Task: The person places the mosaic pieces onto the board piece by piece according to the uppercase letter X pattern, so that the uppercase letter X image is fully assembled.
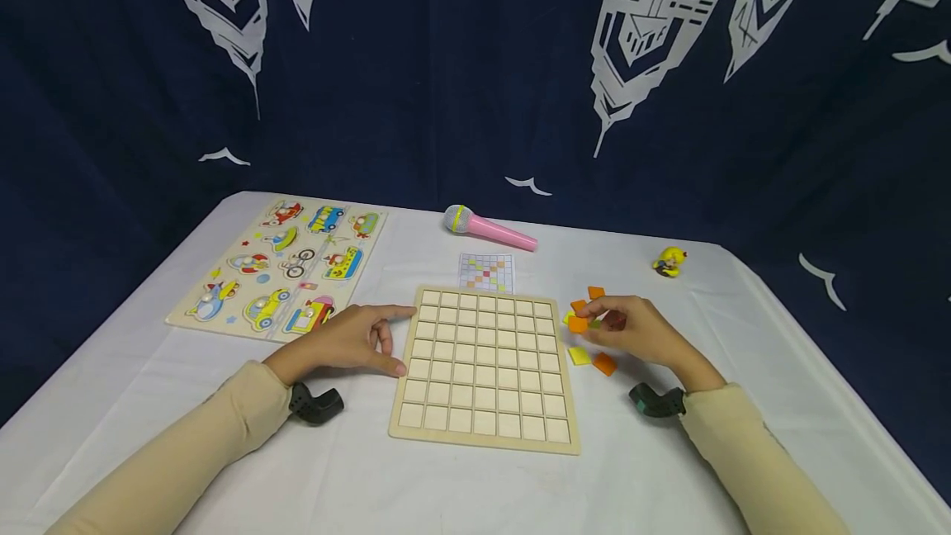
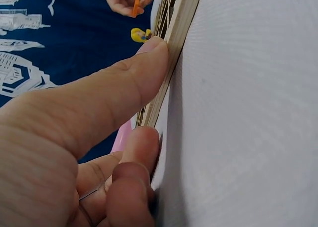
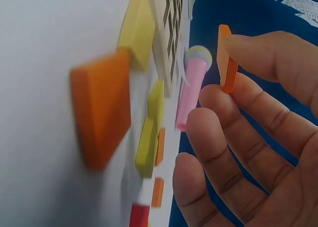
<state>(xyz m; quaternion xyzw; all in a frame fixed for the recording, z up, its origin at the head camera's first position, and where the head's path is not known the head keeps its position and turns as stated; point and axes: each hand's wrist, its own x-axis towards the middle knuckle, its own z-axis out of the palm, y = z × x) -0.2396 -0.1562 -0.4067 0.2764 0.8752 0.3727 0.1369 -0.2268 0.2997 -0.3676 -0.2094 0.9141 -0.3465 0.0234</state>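
Orange tile [image 3: 226, 58], small and square, pinched on edge between thumb and fingers [image 3: 233, 105] of the right hand [image 1: 639, 333], lifted just above the table [image 1: 669, 452] right of the wooden grid board [image 1: 486, 366]. Loose pile of orange and yellow tiles [image 1: 590, 353] lying right under that hand. Left hand [image 1: 349, 341] resting against the board's left edge, thumb [image 2: 129, 83] pressed flat on the rim, fingers relaxed and gripping nothing. Small pattern card [image 1: 486, 272] just beyond the board's far side, pink toy microphone [image 1: 490, 228] further back. Vehicle peg puzzle [image 1: 286, 267] off at far left, little yellow figure [image 1: 670, 262] at far right.
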